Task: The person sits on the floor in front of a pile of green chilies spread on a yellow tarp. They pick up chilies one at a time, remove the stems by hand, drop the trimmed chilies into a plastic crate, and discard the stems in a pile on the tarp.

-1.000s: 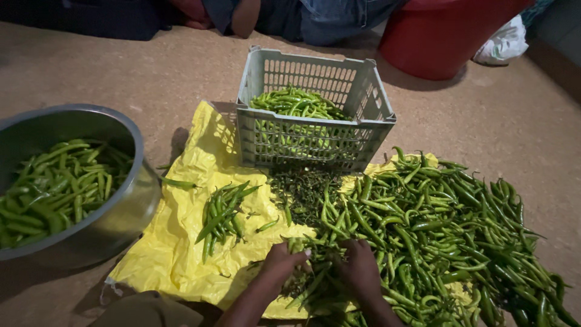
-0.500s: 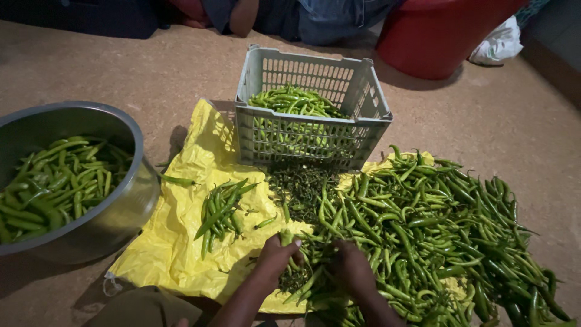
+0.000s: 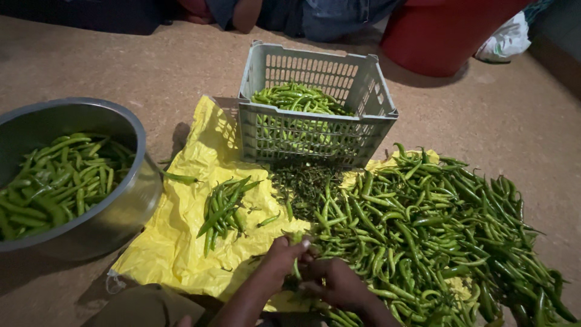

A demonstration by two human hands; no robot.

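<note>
Both hands are low at the near edge of the big heap of green chillies [image 3: 423,230], close together, almost touching. The left hand [image 3: 283,257] has its fingers curled and pinching a single green chilli [image 3: 297,254] that stands up between thumb and fingertips; the right hand [image 3: 339,284] is cupped beside it, fingers bent in toward the same chilli, though whether it grips anything I cannot tell. The chilli is slim, glossy and green, right at the heap's left edge on the yellow plastic sheet [image 3: 181,242]. Compared with half a second ago, the hands have drawn closer together. A small bunch of chillies [image 3: 224,209] lies apart on the sheet, with the grey crate [image 3: 315,130] behind and the steel bowl [image 3: 127,206] off left.
</note>
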